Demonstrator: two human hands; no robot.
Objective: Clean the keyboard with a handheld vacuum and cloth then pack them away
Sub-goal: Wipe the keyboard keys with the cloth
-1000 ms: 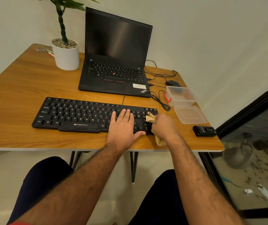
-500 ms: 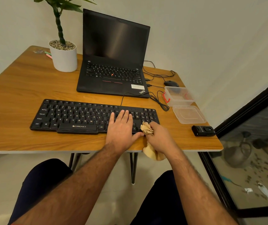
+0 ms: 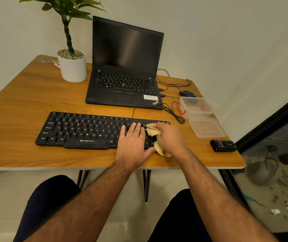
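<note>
The cloth (image 3: 152, 131) has been carried from the near edge of the keyboard (image 3: 87, 130) back up over its right-end keys, so wiping is judged to be under way and packing not yet begun. The cloth is bunched in the clenched right hand (image 3: 170, 138), at 3 o'clock on the keyboard. The keyboard is pinned by the flat, relaxed left hand (image 3: 132, 142). One keyboard, one cloth, one laptop (image 3: 125, 70), one plant pot (image 3: 72, 69), one box (image 3: 194, 107), one lid (image 3: 207, 127) and one vacuum (image 3: 223, 145) at 4 o'clock are counted.
</note>
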